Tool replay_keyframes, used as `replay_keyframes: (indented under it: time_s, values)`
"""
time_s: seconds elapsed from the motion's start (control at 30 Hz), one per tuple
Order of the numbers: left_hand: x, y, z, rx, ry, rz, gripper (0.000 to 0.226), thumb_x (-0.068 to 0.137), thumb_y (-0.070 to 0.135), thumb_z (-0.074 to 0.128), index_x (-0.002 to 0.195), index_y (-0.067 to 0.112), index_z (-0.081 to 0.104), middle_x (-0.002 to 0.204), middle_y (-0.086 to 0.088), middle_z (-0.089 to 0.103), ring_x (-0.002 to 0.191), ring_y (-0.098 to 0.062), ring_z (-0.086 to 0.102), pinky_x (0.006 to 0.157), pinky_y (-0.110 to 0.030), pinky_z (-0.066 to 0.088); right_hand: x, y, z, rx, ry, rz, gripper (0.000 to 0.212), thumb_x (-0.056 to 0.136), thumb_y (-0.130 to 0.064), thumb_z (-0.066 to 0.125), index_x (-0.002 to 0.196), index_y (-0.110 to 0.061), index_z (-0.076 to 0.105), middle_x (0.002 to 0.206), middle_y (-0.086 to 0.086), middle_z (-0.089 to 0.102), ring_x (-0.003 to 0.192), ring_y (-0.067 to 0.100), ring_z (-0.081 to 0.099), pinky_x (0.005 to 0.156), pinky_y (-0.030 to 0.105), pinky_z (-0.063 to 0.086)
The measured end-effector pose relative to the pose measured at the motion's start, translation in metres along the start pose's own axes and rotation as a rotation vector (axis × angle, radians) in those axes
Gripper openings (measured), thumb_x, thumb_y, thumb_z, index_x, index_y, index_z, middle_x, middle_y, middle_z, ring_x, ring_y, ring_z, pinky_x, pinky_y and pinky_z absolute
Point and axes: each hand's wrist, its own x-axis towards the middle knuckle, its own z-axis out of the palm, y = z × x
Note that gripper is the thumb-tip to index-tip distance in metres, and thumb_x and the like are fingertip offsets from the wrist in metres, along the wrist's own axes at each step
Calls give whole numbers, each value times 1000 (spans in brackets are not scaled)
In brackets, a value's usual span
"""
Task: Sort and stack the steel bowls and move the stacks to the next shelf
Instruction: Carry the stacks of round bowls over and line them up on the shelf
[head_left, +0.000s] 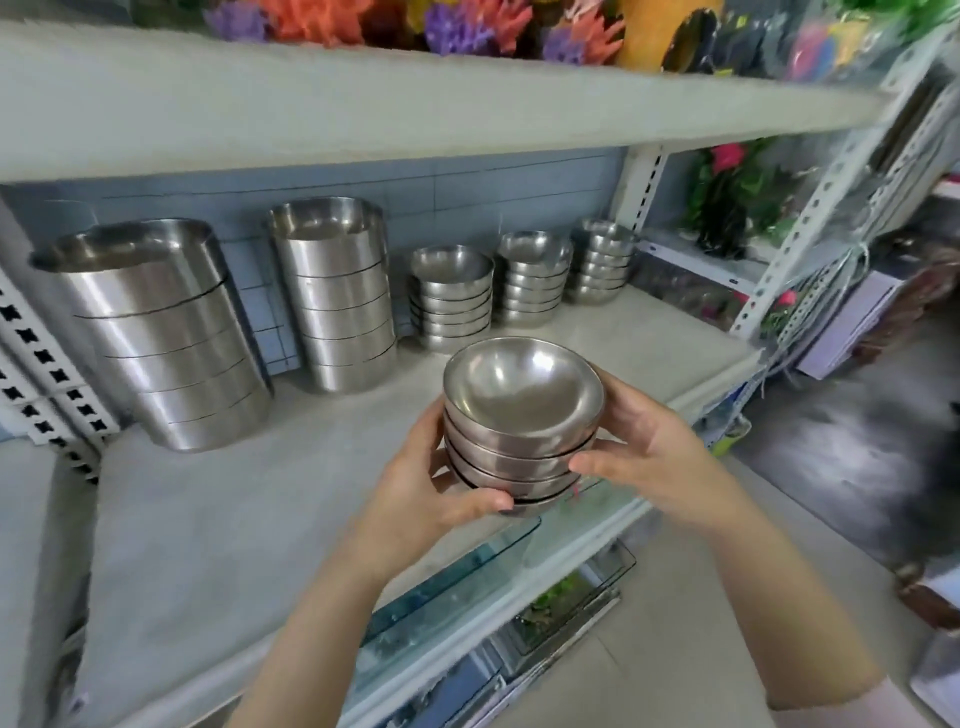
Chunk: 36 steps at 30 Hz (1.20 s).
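Note:
Both my hands hold a stack of several small steel bowls (522, 415) in the air above the front edge of the white shelf (249, 509). My left hand (431, 493) grips its left side and base, my right hand (649, 457) its right side. At the back of the shelf stand two tall stacks of large straight-sided steel bowls (156, 338) (337, 296). To their right stand three shorter stacks of small bowls (451, 299) (535, 280) (602, 262).
An upper shelf board (415, 109) hangs overhead with colourful plastic flowers (322, 21). A perforated white upright (810, 228) bounds the shelf at right; beyond it are artificial plants (727, 197). Glass tanks (467, 587) sit on the shelf below.

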Motion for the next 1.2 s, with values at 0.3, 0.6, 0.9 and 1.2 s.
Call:
replay_keyframes:
  time_s: [0.3, 0.6, 0.9, 1.2]
  values:
    - [108, -19, 74, -11, -53, -66, 113, 55, 27, 94, 147, 33, 29, 131, 15, 58, 120, -9, 58, 107, -39, 44, 54, 48, -113, 25, 15, 17, 83, 66, -13, 82, 140, -24, 46, 136, -15, 62, 128, 8, 56, 94, 19, 49]
    - [231, -52, 173, 24, 103, -102, 93, 54, 36, 93, 133, 36, 43, 121, 13, 65, 114, -13, 63, 100, -34, 48, 153, 103, -255, 3, -161, 37, 83, 63, -4, 79, 134, -33, 47, 126, -25, 65, 122, -3, 57, 89, 14, 50]
    - [328, -66, 246, 110, 245, -155, 81, 61, 23, 85, 125, 38, 38, 126, 15, 57, 113, 6, 58, 90, -12, 46, 247, 152, -360, 3, -339, 88, 78, 58, -19, 82, 123, -43, 48, 130, -25, 56, 122, -11, 53, 95, 12, 47]
    - [358, -83, 269, 202, 373, -153, 112, 61, 47, 89, 147, 21, 22, 144, 3, 48, 137, -15, 43, 113, -50, 35, 292, 178, -388, 129, -466, 79, 74, 62, -11, 78, 125, -36, 48, 125, -24, 62, 119, -12, 55, 94, 8, 45]
